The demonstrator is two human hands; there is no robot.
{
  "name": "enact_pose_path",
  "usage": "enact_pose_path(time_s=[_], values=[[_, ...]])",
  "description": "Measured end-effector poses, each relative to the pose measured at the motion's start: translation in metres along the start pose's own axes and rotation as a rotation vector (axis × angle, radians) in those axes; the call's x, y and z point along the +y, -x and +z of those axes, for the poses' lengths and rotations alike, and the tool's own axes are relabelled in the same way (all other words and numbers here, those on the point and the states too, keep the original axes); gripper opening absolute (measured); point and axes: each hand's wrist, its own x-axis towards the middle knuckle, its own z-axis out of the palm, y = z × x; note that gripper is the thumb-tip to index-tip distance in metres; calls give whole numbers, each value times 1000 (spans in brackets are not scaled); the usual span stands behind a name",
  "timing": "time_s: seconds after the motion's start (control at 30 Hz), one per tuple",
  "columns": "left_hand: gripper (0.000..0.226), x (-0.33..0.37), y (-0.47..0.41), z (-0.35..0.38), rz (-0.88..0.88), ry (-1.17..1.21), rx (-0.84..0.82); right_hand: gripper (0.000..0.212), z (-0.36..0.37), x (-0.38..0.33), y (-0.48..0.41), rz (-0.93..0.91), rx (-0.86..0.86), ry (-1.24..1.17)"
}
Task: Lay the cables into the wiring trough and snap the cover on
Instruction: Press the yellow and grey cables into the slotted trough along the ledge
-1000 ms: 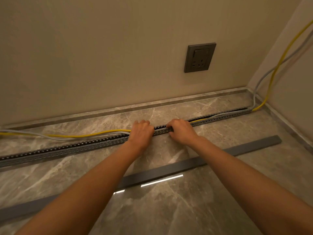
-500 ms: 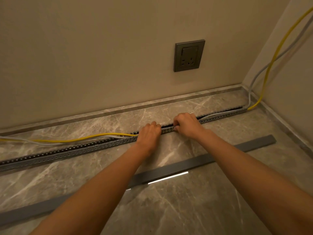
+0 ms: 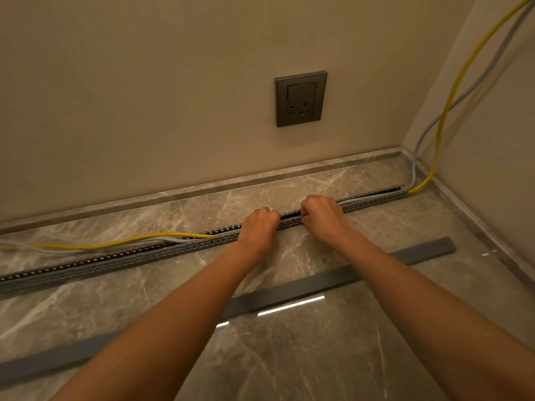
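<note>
A long grey slotted wiring trough runs across the marble floor from the left edge to the right corner. A yellow cable and a grey cable lie outside it on the left and enter it near my left hand. My left hand rests curled on the trough, its fingertips hidden. My right hand is curled over the trough a little further right, fingers down in the channel on the cables. The flat grey cover lies on the floor nearer me, partly behind my forearms.
Both cables climb the right wall from the trough's end in the corner. A dark wall socket sits above the trough. A stone skirting lines the wall foot.
Both hands have slid to the right along the trough, and more of the yellow and grey cables now lies inside it. The view has shifted slightly.
</note>
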Motion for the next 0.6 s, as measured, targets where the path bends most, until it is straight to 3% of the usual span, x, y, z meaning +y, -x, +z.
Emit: enact_pose_path(time_s=[0.43, 0.6], values=[[15, -1, -1, 2, -66, 39, 40, 20, 1, 4, 4, -78, 39, 4], [18, -1, 0, 6, -56, 38, 45, 20, 0, 3, 2, -7, -2, -13]])
